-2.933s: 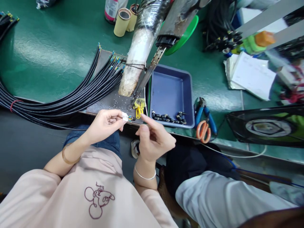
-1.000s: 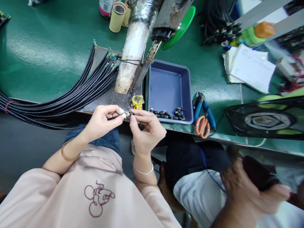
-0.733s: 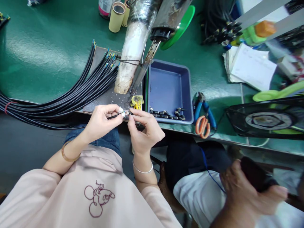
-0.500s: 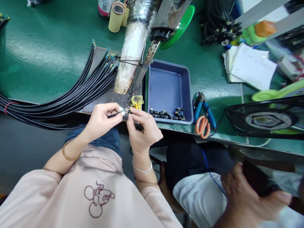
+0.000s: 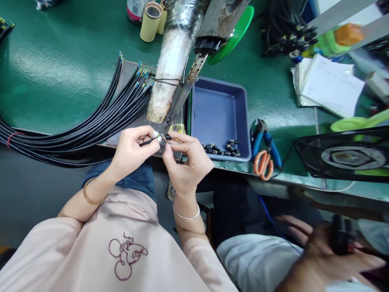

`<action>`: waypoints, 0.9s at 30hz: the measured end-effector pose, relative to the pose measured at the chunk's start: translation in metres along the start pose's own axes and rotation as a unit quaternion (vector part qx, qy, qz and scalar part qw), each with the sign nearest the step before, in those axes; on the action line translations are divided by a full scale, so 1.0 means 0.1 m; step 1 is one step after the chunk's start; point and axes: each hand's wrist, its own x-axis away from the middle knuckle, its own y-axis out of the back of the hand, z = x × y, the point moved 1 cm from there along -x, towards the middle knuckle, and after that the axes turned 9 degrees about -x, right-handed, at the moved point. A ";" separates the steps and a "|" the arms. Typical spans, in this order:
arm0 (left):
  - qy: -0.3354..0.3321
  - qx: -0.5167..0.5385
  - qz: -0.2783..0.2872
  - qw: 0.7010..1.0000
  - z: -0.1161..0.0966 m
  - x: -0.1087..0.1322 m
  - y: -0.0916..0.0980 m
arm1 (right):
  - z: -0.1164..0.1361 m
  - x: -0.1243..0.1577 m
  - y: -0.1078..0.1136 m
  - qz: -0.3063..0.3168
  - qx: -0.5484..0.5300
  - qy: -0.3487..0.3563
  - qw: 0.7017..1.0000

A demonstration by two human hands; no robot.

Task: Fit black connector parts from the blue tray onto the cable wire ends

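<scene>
My left hand [image 5: 130,148] pinches the end of a black cable [image 5: 146,142], its fingertips close to the cable's stripped, coloured wires. Opposite it, my right hand [image 5: 190,162] has thumb and fingers closed on a small black connector [image 5: 168,138]. The wire ends and the connector meet between my fingertips, too small to tell if they are joined. Just above them, a soldering iron [image 5: 197,67] with a perforated metal shaft points down. A bundle of black cables [image 5: 91,132] with stripped ends lies left of my hands, partly on a dark board [image 5: 126,75].
A blue tray [image 5: 219,109] with several black connectors [image 5: 232,148] stands to the right. Beside it lie pliers [image 5: 267,146] and orange-handled scissors [image 5: 263,164]. A plastic-wrapped pipe [image 5: 162,77] comes down above the board. At lower right, a co-worker's hand [image 5: 319,255] holds a dark object, blurred.
My right hand has shifted slightly right and turned a little, and the black connector shows more clearly. My left hand stays nearly in place. The co-worker's hand has moved.
</scene>
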 end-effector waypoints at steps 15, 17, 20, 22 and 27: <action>0.004 0.028 0.000 1.000 -0.04 -0.02 0.02 | 0.08 -0.09 0.04 0.021 0.032 0.019 0.999; 0.016 0.037 0.012 0.999 -0.01 -0.02 0.03 | 0.07 -0.07 0.05 0.036 0.037 0.025 0.998; 0.029 0.039 0.023 0.999 0.03 -0.02 0.04 | 0.05 -0.05 0.06 0.050 0.039 0.030 0.998; 0.028 0.032 0.025 0.999 0.04 -0.01 0.04 | 0.05 -0.04 0.06 0.045 0.034 0.034 0.998; 0.012 0.004 0.035 0.999 0.01 0.02 0.03 | 0.06 0.00 0.07 0.019 0.019 0.024 0.999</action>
